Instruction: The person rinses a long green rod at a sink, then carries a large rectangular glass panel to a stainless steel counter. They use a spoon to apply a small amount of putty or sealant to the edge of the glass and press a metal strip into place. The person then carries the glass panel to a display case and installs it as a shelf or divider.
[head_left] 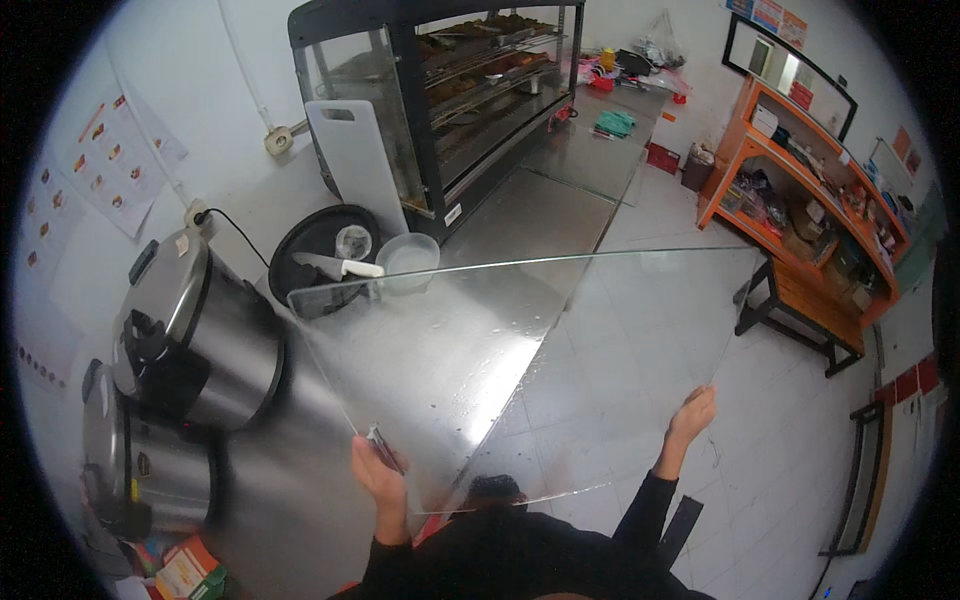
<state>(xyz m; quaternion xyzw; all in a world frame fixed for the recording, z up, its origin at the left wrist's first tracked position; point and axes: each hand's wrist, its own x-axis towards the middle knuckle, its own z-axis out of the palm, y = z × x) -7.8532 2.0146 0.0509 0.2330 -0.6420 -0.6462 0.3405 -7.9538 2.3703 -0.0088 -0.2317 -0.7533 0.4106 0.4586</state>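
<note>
A large clear glass pane, wet with drops, is held up in front of my body between both hands. My left hand is closed on its left edge, where a small dark metallic piece shows by the fingers; I cannot tell what it is. My right hand grips the opposite edge, its fingers curled. Through the pane show the steel counter and the tiled floor.
Two steel rice cookers stand at left. A black tub with a white-handled knife, a plastic bowl, a white cutting board and a food display case are beyond. An orange shelf and wooden bench stand right.
</note>
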